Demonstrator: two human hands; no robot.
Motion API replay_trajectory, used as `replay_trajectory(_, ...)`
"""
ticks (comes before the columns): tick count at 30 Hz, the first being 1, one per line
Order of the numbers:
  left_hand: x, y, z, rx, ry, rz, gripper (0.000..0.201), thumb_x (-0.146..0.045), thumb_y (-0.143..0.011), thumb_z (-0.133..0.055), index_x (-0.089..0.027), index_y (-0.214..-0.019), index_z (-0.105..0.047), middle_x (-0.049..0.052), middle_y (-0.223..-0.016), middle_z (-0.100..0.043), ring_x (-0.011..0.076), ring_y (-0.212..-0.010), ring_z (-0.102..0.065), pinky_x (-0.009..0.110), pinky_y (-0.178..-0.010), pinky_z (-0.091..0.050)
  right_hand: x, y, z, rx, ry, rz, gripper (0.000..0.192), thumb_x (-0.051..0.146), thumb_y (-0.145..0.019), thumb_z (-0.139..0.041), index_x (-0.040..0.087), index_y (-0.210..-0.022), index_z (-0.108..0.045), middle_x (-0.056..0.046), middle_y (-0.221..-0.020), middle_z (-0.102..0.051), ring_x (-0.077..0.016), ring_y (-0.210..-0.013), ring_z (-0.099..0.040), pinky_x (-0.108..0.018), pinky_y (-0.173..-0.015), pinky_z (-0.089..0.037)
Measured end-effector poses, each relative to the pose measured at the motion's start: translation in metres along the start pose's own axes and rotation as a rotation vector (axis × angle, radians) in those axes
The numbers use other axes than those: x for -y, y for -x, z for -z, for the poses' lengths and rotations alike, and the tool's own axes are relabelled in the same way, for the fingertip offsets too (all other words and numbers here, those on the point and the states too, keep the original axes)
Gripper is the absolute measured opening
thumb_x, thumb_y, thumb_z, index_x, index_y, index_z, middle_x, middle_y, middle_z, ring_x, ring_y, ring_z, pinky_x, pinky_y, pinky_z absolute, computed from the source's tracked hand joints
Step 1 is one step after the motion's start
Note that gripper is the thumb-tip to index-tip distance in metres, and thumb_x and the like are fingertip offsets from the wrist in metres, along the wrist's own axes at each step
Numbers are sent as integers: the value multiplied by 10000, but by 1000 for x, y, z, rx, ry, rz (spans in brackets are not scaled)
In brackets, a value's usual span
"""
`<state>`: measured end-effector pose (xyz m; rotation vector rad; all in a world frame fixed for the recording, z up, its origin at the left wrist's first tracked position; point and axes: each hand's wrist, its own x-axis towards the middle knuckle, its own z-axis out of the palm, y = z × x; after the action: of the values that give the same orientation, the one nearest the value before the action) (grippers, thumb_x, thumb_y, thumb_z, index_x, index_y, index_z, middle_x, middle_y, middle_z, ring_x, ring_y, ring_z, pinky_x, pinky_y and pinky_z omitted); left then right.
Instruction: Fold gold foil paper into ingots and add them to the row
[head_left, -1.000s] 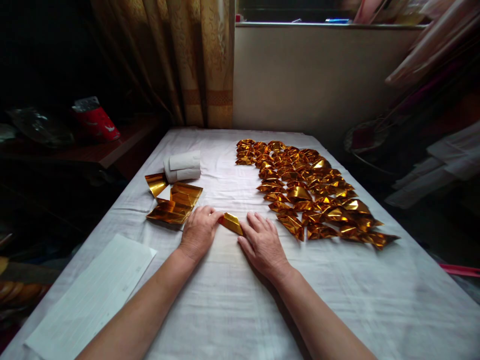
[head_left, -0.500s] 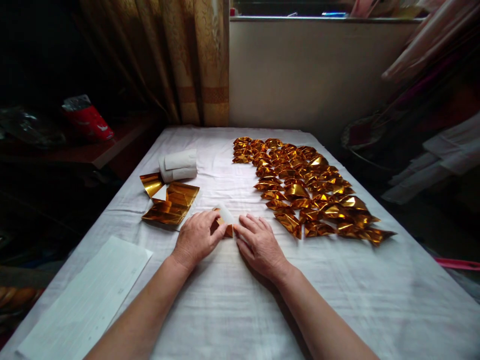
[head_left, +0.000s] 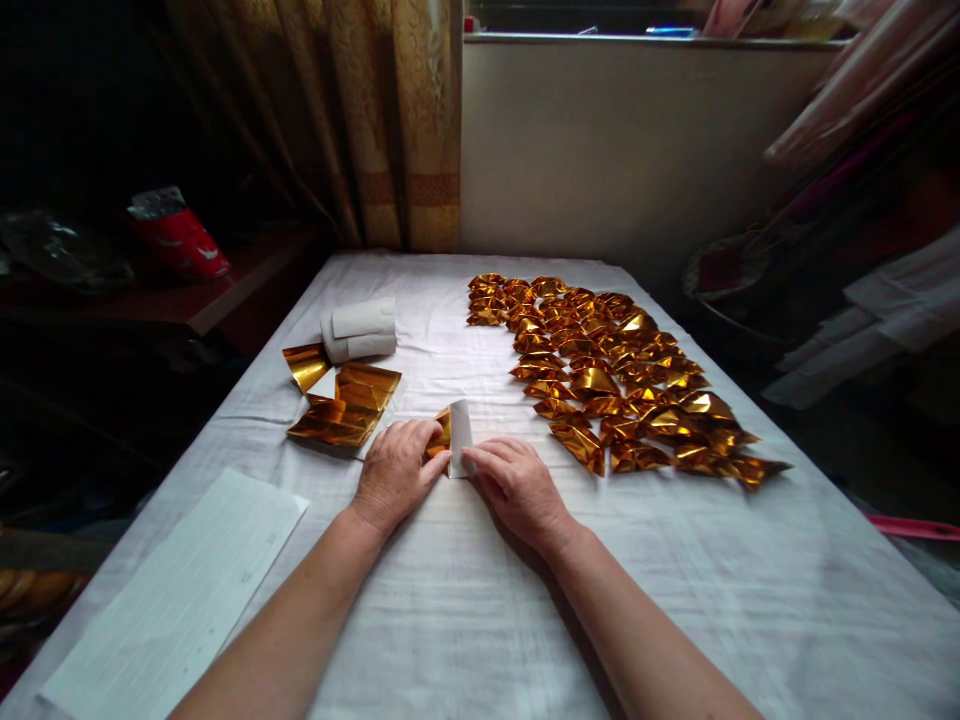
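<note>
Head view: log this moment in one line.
left hand: holds small gold foil piece | right hand: touching its white flap | folded gold foil packets: ahead, right

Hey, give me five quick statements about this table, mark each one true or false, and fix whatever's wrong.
1. The left hand and right hand are both at a small gold-and-white piece. True.
2. A white roll lies just beyond the flat gold sheets. True.
3. The white roll stands on end. False: it lies on its side.
4. Many folded gold packets are spread out to the right, beyond the right hand. True.
5. The long pale sheet lies to the right of the right hand. False: it lies on the left side of the table.
</note>
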<state>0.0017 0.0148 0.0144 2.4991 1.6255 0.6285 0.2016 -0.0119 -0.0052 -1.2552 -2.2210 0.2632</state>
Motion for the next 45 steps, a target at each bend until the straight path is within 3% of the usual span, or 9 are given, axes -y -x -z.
replay_trajectory(6, -2, 0, 0, -82, -85, -27, 126, -292, -840, -679, -213, -921, -622, 92, -1227, -582, 255, -1087, -553, 370, -910, -456, 1, -3, 1, -47, 49, -1, 189, 219, -939, -558, 249, -1000, -735, -47, -993, -727, -182, -910, -620, -307, -849, -449)
replay_trajectory(8, -5, 1, 0, -55, -138, -54, 88, -301, -871, -639, -215, -863, -629, 78, -1107, -617, 242, -1001, -566, 359, -859, -456, 0, -2, -1, -49, 55, -6, 171, 244, -938, -574, 255, -976, -740, -45, -971, -721, -177, -884, -611, -298, -821, -438)
replay_trajectory(12, -8, 7, 1, 66, -159, -103, 194, -332, -938, -536, -212, -808, -618, 34, -815, -628, 208, -811, -565, 337, -750, -432, -1, -1, -4, -65, 45, -25, 133, 279, -922, -610, 254, -943, -739, -41, -922, -706, -179, -859, -593, -296, -781, -412)
replay_trajectory(25, -10, 17, 3, 71, -64, -40, 169, -313, -936, -539, -215, -826, -621, 33, -853, -637, 209, -858, -548, 341, -791, -399, 9, -25, 1, 95, 146, -265, 121, 307, -885, -640, 212, -817, -672, -23, -817, -654, -163, -782, -570, -270, -689, -332)
replay_trajectory(38, -17, 16, 2, 56, -71, 17, 191, -395, -882, -624, -219, -810, -600, 23, -843, -633, 219, -863, -550, 353, -775, -382, 13, -23, -3, 46, 159, -288, 168, 367, -833, -685, 207, -792, -651, -23, -793, -639, -175, -764, -557, -280, -692, -317)
replay_trajectory(45, -17, 15, 2, 74, -54, 38, 170, -380, -867, -643, -222, -821, -600, 17, -860, -642, 219, -877, -554, 351, -779, -380, 9, -26, -5, 42, 137, -306, 79, 257, -879, -620, 214, -815, -635, -19, -808, -657, -171, -774, -573, -273, -685, -327)
